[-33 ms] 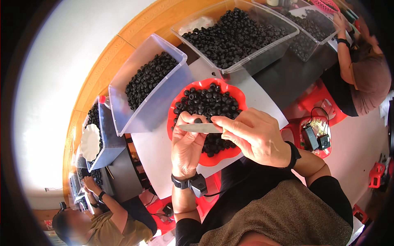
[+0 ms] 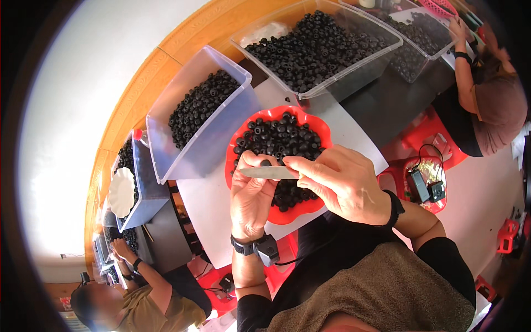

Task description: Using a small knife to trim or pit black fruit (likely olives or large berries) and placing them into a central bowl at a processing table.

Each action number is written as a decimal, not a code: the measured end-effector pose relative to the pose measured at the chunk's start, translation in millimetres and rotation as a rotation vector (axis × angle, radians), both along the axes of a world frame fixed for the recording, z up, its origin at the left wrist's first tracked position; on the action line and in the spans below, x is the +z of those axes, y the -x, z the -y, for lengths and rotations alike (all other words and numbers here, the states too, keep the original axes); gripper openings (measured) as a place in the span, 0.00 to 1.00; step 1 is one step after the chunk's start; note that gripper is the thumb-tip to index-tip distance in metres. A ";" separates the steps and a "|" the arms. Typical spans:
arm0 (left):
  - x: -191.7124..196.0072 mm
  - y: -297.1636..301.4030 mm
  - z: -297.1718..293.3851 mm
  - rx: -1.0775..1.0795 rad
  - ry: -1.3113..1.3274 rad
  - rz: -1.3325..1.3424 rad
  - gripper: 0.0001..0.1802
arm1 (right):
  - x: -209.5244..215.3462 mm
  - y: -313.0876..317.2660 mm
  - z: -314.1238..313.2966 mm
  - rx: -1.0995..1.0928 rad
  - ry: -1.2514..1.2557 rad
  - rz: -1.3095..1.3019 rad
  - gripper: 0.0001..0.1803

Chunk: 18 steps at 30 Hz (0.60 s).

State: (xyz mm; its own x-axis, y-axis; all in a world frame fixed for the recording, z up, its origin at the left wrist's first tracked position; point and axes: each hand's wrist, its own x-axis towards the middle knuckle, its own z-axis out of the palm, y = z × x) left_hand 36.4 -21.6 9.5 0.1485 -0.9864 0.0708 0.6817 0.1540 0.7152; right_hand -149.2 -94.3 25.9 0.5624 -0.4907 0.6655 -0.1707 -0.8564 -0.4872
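Observation:
Over a red scalloped bowl (image 2: 326,131), my left hand (image 2: 249,196) pinches one small round black piece (image 2: 265,163) between thumb and fingers. My right hand (image 2: 354,185) is closed around a knife (image 2: 269,172); its narrow grey blade points left and lies against or just in front of the piece. The knife's handle is hidden in my fingers. Several loose black pieces (image 2: 279,135), some showing a hole in the middle, fill the bowl. The bowl stands on a white sheet (image 2: 202,205).
Beyond the bowl stand a bluish clear bin (image 2: 204,149) and a larger clear bin (image 2: 354,83), both holding black pieces. Another person (image 2: 160,299) works at the left, and one more (image 2: 492,105) at the far right. Red stools (image 2: 434,157) stand right of me.
Almost nothing differs; the black piece and the knife have shifted very slightly in my fingers.

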 end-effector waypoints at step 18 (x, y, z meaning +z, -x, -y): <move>-3.0 2.1 -1.8 0.030 -0.030 -0.128 0.09 | -2.9 2.1 -2.5 -0.009 -0.089 0.074 0.19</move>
